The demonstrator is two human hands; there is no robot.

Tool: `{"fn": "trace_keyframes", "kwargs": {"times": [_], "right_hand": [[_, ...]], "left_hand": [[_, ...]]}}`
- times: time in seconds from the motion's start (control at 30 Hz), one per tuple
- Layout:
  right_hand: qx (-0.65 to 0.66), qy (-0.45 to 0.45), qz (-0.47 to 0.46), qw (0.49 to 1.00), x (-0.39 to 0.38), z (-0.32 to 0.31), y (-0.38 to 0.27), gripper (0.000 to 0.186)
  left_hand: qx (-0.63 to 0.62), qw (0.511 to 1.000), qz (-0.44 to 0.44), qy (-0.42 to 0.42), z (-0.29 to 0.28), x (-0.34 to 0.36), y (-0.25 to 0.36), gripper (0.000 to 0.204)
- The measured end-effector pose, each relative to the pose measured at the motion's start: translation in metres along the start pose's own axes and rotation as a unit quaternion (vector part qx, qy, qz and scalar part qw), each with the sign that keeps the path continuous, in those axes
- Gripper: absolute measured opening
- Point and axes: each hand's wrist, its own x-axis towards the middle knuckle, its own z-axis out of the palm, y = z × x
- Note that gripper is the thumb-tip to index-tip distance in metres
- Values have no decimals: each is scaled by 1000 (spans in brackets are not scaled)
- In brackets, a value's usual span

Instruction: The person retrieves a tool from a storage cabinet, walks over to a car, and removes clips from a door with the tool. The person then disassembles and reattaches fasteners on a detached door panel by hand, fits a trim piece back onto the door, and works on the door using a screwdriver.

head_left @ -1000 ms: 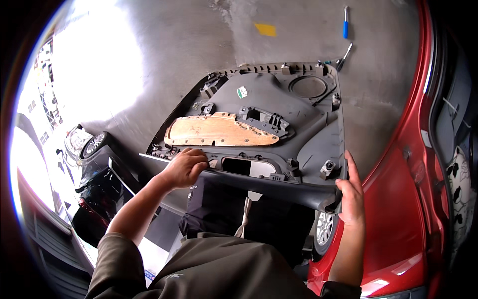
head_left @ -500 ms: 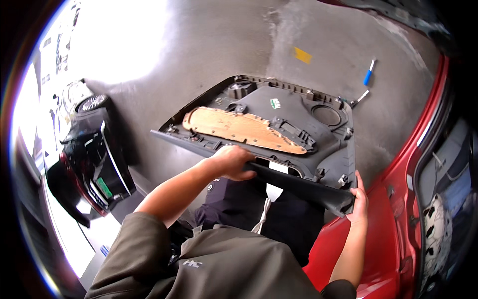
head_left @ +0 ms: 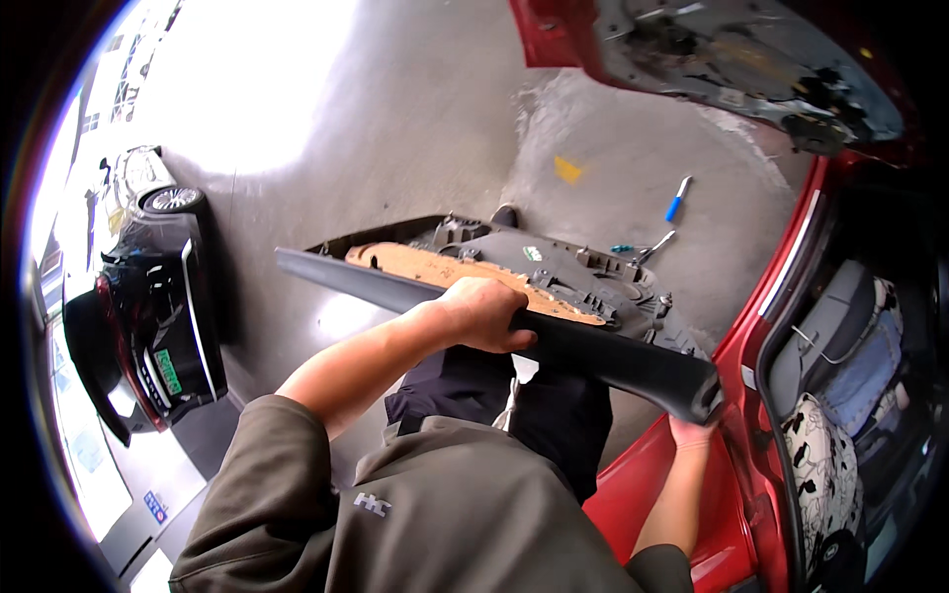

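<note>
A dark grey car door panel (head_left: 633, 354) is held in front of my body, tilted, with its inner side facing up and away. An orange-brown pad (head_left: 425, 265) is set into that inner side, among clips and plastic ribs. My left hand (head_left: 484, 312) is wrapped over the panel's near edge around its middle. At the right end my right hand (head_left: 692, 432) grips the panel from below; the panel's corner hides most of its fingers.
A red car with an open doorway (head_left: 781, 296) stands on my right, its stripped door (head_left: 732, 74) at the upper right. Blue-handled tool (head_left: 678, 200) and ratchet-like tool (head_left: 654, 247) lie on the concrete floor. A black car (head_left: 148, 306) is at the left.
The panel has tipped so its inner side shows more narrowly, its near edge higher. Both hands keep hold. My view has shifted, bringing more of the red car's door into sight.
</note>
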Motion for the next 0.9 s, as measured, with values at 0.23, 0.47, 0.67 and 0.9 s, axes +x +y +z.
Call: {"fn": "trace_keyframes", "kwargs": {"times": [0.23,0.47,0.67,0.9], "right_hand": [[-92,-16,53,994,-35,52,64,49],[-82,31,8,996,-55,168,62,82],[-91,-39,23,995,-45,168,33,77],[-272,-138,-113,946,15,167,54,53]], "left_hand": [[-25,997,34,60,-60,-60,72,49],[-19,990,89,111,-116,-115,157,49],[-47,984,111,135,-141,-137,211,49],[-101,977,153,111,-194,-105,205,45]]}}
